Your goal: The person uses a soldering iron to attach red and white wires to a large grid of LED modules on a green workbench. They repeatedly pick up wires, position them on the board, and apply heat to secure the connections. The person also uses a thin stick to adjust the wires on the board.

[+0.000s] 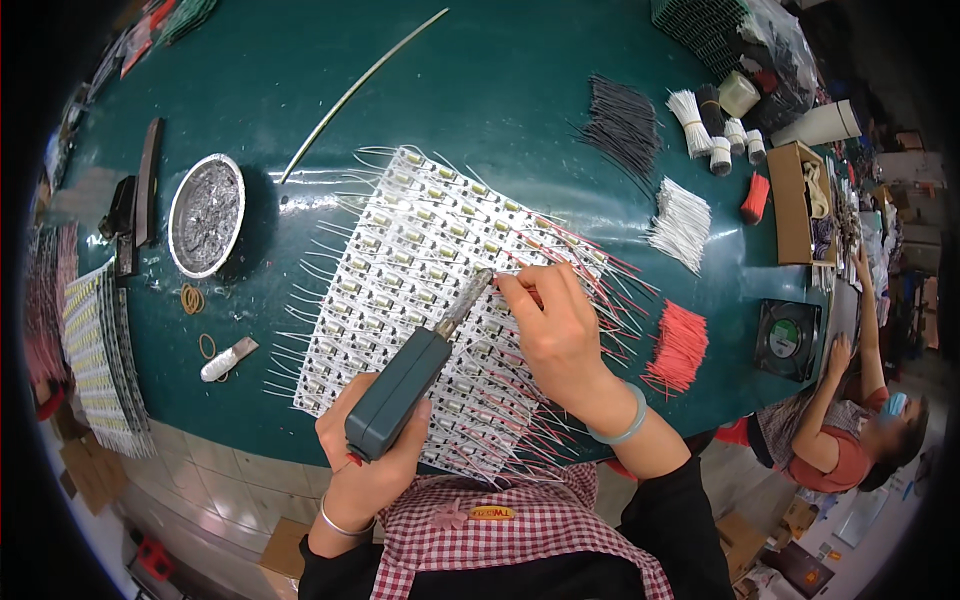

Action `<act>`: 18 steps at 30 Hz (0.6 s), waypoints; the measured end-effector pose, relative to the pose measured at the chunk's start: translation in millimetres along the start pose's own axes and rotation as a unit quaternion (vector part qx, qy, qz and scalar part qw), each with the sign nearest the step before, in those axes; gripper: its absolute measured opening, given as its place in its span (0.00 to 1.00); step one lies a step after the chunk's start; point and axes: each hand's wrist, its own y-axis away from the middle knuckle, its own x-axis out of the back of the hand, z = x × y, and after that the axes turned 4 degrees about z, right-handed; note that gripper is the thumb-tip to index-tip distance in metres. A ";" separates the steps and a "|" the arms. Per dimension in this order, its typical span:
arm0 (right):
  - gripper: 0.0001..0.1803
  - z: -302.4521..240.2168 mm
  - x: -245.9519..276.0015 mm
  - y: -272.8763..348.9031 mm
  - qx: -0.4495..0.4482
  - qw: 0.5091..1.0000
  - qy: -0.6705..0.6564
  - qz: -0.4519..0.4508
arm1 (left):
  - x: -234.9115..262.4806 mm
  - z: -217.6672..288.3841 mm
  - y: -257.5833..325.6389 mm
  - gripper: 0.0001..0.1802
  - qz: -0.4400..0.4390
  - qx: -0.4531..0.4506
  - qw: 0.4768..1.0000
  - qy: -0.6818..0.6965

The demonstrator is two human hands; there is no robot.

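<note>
On the green table (520, 90), the left hand (375, 465) wraps a soldering iron (415, 375), its tip touching the LED board panel (420, 270); the right hand (560, 325) pinches a red wire (590, 250) there. Fingers so near risk burns.

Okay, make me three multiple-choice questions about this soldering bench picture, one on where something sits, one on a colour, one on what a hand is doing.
1. Where is the round metal dish of solder?
A. Left of the white panel of small circuit boards
B. Right of it
C. On it

2. What colour is the loose wire bundle right of the panel?
A. Black
B. Red
C. Blue

3. What does the left hand hold?
A. Nothing
B. Scissors
C. A grey-handled soldering iron

Answers: 1 A, the dish sits on the green table to the panel's left. 2 B, the wires are red. 3 C, the hand is wrapped around the handle.
</note>
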 end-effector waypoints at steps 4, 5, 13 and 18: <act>0.19 0.1 0.1 -0.2 0.003 1.000 -0.002 0.000 | -2.0 -3.9 0.4 0.07 -0.001 -0.006 1.000 -0.008; 0.19 0.0 0.0 -0.2 0.003 1.000 -0.001 -0.001 | -2.3 -4.3 1.2 0.07 0.002 0.002 1.000 -0.004; 0.18 -0.4 -1.0 0.0 0.005 1.000 0.000 0.003 | -1.9 -6.8 1.6 0.07 -0.006 -0.048 0.998 -0.034; 0.18 -0.7 -1.8 0.2 0.003 1.000 0.003 0.004 | 3.8 -2.0 3.2 0.09 0.010 -0.027 1.000 -0.009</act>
